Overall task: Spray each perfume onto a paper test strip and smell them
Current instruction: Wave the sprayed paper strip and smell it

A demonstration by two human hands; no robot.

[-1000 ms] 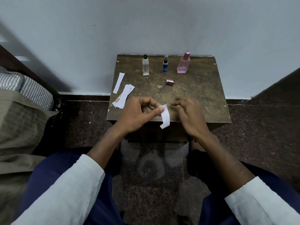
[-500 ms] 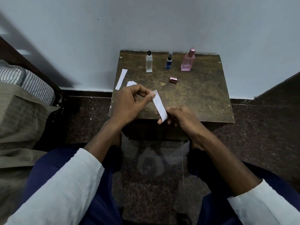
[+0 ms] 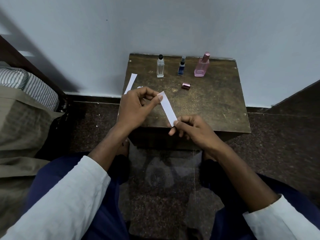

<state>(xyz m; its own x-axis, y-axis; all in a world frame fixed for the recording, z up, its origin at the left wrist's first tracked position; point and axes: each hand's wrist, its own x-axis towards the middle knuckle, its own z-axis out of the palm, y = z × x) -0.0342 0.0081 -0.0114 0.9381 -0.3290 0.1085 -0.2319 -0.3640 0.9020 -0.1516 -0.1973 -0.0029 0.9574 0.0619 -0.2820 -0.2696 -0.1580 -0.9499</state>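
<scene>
White paper test strip [image 3: 167, 108] is stretched between both hands above a brown wooden worktop [image 3: 216, 104]. Left hand [image 3: 136, 108] pinches its 11 o'clock end with fingers clamped; right hand [image 3: 192, 130] pinches its 5 o'clock end. Half a second ago the right-hand grip was looser. At 12 o'clock stand a clear bottle [image 3: 160, 66], blue bottle [image 3: 181, 66] and pink bottle [image 3: 202, 65]. Spare strips [image 3: 131, 83] are partly hidden behind the left hand.
</scene>
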